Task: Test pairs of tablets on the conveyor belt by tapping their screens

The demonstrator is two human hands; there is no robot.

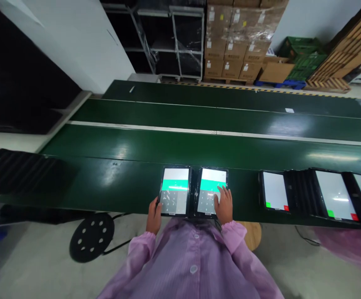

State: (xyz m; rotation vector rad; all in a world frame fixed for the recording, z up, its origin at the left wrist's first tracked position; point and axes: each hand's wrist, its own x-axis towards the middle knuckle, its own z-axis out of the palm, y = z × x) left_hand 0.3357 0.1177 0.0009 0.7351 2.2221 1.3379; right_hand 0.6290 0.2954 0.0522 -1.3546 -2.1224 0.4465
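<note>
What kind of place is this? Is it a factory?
Most likely a factory line or testing station. Lit tablets lie in a row on a long green conveyor belt, the person's right hand taps one screen, and wrapped cardboard boxes are stacked behind.

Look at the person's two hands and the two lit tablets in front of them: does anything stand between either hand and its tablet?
Nothing visible does. The right hand already rests on the right tablet, fingers on its screen. The left hand touches the left tablet at its near left corner.

Dim room, glare on the green belt (180,149), edges warped.
</note>
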